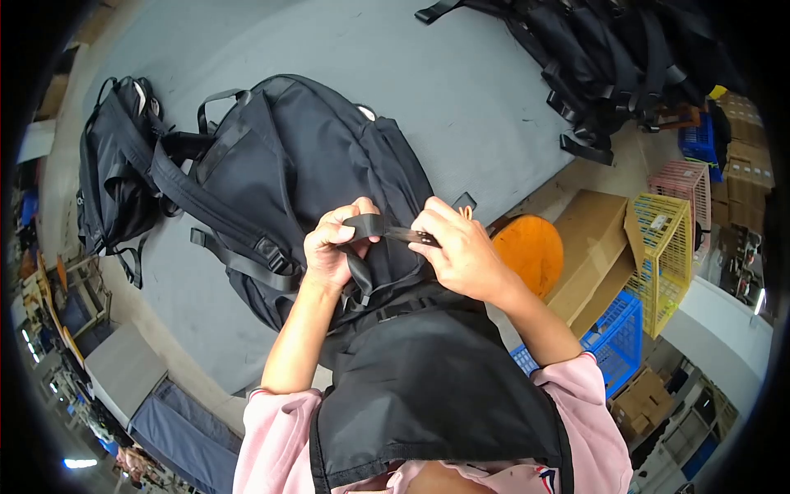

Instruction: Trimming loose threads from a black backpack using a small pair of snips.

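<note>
A black backpack (329, 165) lies on the grey table with its shoulder straps facing up. Just above its near end, my left hand (332, 251) is closed on a black webbing strap (364, 226), pinching it so that it folds over into a loop. My right hand (465, 251) grips a slim dark tool (411, 236) with small light dots on it; its exact kind does not show. The tool's tip meets the strap between my two hands. A thin tan loop stands out above the right-hand fingers.
Another black backpack (119, 169) lies at the table's left edge, and a pile of black bags (613, 58) covers the far right. Beside the grey table (461, 90) stand an orange round seat (531, 255), a cardboard box (588, 247), a yellow crate (665, 255) and a blue crate (621, 333).
</note>
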The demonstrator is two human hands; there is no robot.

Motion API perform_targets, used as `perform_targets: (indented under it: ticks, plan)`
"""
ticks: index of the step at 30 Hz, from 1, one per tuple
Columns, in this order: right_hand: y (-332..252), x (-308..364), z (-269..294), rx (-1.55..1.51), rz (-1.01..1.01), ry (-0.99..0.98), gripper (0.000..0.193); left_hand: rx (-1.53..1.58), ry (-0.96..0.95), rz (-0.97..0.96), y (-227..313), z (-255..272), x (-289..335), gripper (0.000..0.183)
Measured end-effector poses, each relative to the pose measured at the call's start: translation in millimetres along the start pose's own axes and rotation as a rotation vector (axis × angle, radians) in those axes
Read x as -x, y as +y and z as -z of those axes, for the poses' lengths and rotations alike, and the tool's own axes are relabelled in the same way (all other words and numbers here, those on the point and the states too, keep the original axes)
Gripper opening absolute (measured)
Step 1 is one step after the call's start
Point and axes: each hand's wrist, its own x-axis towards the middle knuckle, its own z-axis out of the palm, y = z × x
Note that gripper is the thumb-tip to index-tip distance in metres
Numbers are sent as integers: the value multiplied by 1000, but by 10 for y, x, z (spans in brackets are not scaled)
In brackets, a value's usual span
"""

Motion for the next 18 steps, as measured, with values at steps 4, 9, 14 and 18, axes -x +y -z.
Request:
perform_targets:
  ticks: [4, 9, 14, 18]
  plan:
    - [171, 228, -60, -882, -364, 172, 14, 23, 58, -28, 27, -34, -26, 23]
    - [176, 285, -344, -615, -217, 484, 18, -1, 113, -47, 118, -114, -163, 19]
    - [281, -9, -476, -722, -348, 528, 37, -354, 176, 121, 317, -432, -282, 18]
    - [255, -127, -428, -704, -389, 504, 23, -1451, 238, -19, 569, -498, -307, 24]
